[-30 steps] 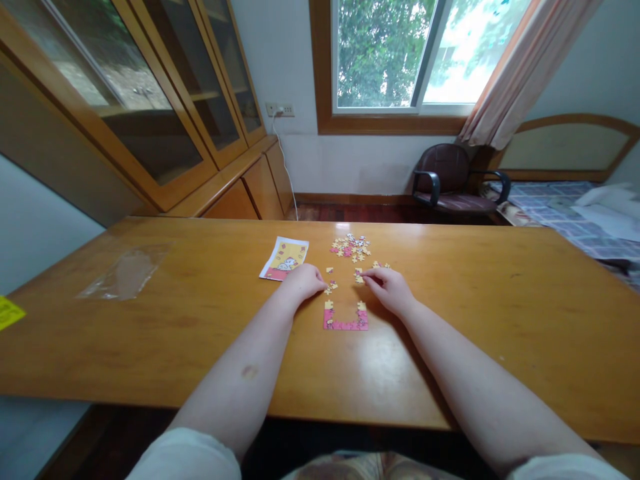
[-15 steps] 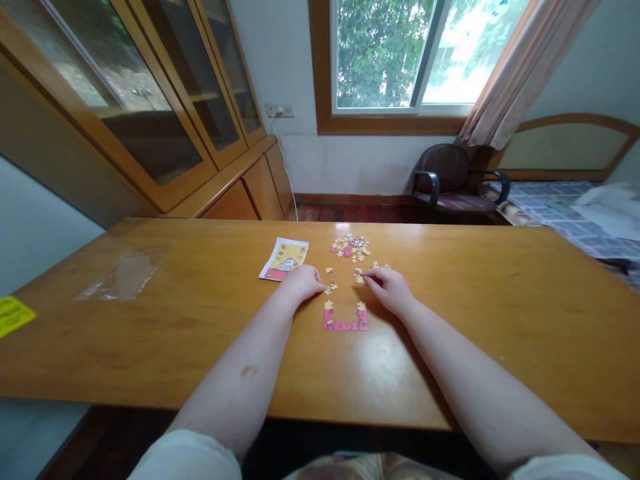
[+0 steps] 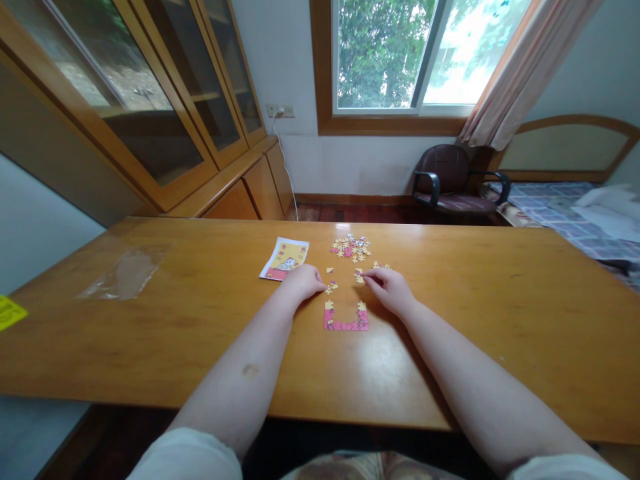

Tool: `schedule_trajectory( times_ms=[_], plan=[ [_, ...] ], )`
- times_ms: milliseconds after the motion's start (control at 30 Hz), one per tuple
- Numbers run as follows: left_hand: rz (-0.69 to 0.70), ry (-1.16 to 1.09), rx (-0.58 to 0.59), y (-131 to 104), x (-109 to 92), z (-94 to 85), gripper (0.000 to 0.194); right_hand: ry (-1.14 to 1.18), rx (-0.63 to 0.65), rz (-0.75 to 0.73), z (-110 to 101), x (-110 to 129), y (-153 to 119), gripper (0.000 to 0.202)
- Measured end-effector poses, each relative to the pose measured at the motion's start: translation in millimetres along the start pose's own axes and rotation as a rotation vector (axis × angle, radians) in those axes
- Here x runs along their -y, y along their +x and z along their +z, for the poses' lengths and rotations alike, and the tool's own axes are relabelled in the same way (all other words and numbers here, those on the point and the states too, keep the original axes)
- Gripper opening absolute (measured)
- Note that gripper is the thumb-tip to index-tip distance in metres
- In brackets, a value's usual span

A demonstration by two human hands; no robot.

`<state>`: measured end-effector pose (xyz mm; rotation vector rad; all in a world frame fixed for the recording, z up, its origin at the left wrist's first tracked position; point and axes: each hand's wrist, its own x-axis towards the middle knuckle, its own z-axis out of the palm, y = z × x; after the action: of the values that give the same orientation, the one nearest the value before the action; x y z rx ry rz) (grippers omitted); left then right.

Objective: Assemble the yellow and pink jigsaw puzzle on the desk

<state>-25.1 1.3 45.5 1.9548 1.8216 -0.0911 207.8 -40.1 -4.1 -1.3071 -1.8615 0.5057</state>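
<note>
A U-shaped strip of joined puzzle pieces (image 3: 346,326), pink below with yellow tips, lies on the table in front of me. My left hand (image 3: 306,283) has its fingers pressed together beside a few loose yellow pieces (image 3: 332,287). The fingers of my right hand (image 3: 387,287) pinch the edge of a small yellow puzzle piece (image 3: 359,275) above the strip's right arm. A single piece (image 3: 329,271) rests further up on the left. Behind them is a heap of loose pieces (image 3: 351,247). More pieces (image 3: 379,265) show just past my right hand.
A picture sheet (image 3: 292,254) lies beyond my left hand. Clear plastic film (image 3: 125,272) is on the left of the wooden table (image 3: 210,267), near a yellow sticker (image 3: 10,313). A chair (image 3: 447,175) stands beyond the table.
</note>
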Motion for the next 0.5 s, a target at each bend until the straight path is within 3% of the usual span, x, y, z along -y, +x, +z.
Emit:
schedule_trajectory(
  times_ms=[500],
  plan=[
    [0.008, -0.018, -0.009, 1.1, 1.2, 1.9, 0.012, -0.012, 0.010, 0.001, -0.9, 2.0, -0.2, 0.021]
  ],
)
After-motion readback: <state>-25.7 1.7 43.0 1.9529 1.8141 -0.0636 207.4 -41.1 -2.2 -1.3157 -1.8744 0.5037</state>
